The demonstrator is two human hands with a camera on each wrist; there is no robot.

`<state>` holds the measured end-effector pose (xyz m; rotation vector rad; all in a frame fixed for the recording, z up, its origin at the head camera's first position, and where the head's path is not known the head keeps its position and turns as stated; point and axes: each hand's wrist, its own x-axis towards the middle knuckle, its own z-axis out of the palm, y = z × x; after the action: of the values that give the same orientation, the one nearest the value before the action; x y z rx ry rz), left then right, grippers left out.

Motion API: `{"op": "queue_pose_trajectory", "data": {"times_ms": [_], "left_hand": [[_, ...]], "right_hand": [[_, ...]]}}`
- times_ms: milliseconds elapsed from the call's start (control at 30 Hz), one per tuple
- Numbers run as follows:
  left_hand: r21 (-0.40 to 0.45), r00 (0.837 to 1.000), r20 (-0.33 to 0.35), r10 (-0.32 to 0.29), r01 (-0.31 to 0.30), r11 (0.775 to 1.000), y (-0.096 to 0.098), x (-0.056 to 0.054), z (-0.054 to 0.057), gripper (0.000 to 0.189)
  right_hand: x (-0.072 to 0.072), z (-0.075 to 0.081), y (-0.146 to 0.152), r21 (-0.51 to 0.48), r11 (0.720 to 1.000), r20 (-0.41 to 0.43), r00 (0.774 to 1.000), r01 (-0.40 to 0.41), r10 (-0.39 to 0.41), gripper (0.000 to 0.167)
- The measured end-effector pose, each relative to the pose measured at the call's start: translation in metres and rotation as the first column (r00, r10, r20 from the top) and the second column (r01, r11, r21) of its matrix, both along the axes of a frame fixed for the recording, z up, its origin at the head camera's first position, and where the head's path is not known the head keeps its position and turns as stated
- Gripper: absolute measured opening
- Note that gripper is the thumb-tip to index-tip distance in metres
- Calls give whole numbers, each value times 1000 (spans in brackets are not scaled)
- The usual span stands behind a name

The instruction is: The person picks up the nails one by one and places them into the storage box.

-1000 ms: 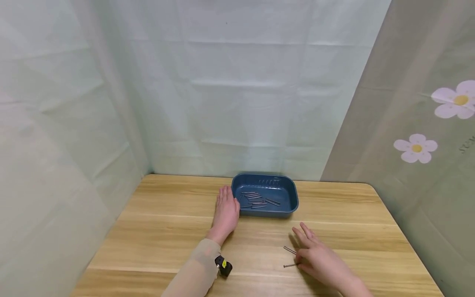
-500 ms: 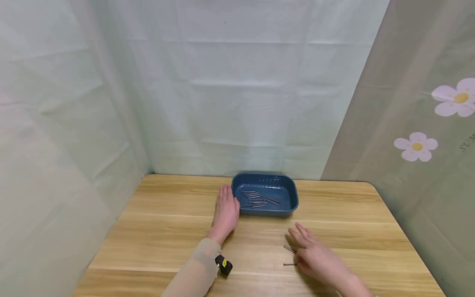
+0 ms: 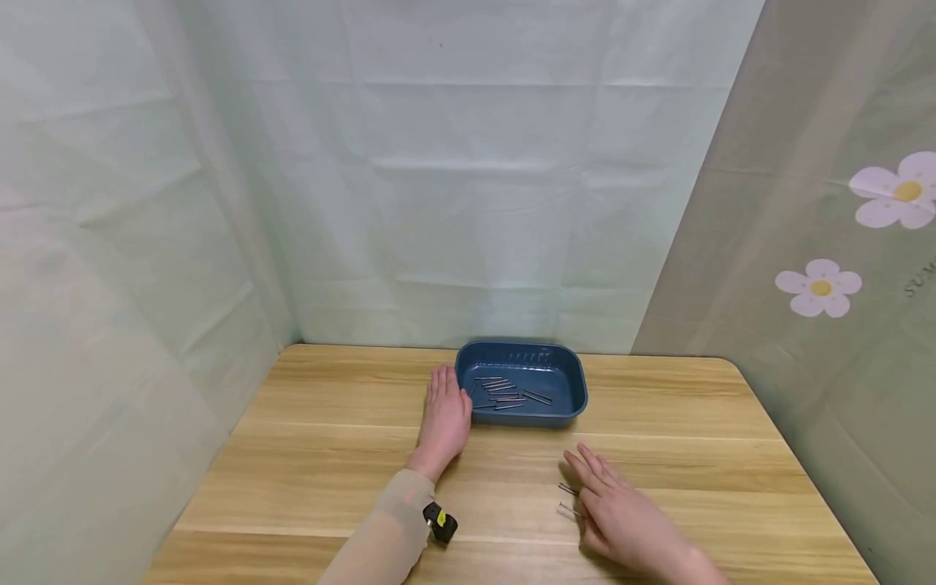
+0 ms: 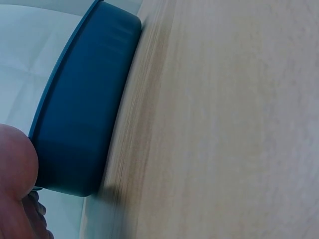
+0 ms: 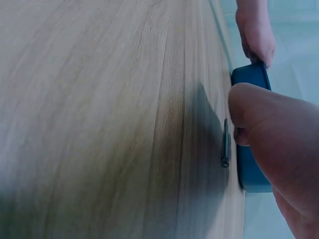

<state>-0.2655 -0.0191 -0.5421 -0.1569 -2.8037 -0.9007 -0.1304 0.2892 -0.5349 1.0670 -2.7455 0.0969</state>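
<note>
My left hand (image 3: 444, 416) lies along the left side of a blue rectangular tray (image 3: 525, 419), its thumb against the rim. In the left wrist view only part of this hand (image 4: 15, 169) shows beside the tray's outer wall. Thin metal nails (image 3: 504, 393) lie loose inside the tray. My right hand (image 3: 629, 520) is low over the table in front of the tray; its thumb and index finger pinch a slightly blurred nail (image 3: 569, 509). Just beyond it another pair of nails (image 3: 567, 489) lies partly under the outstretched fingers. In the right wrist view, the thumb hides the grip.
The wooden table (image 3: 329, 487) ends at a pale cloth backdrop (image 3: 475, 203), with similar cloth on both sides. White flowers (image 3: 821, 288) are printed on the right-hand cloth. A small black device (image 3: 441, 524) is strapped to my left wrist.
The single nail has shifted away from me, closer to the pair, and now slants. My right hand has turned slightly, its fingers reaching farther left. The left hand and tray stay still.
</note>
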Motion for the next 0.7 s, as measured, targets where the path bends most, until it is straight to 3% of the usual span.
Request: {"op": "queue_pose_trajectory", "data": {"times_ms": [367, 700], "left_hand": [[-2, 1000, 9, 2, -2, 1000, 0, 0, 1, 58], [12, 1000, -2, -2, 2, 1000, 0, -1, 0, 58]], "right_hand": [[-1, -1, 0, -19, 1000, -78, 997, -23, 22, 11], [-3, 3, -2, -5, 1000, -54, 998, 9, -10, 13]]}}
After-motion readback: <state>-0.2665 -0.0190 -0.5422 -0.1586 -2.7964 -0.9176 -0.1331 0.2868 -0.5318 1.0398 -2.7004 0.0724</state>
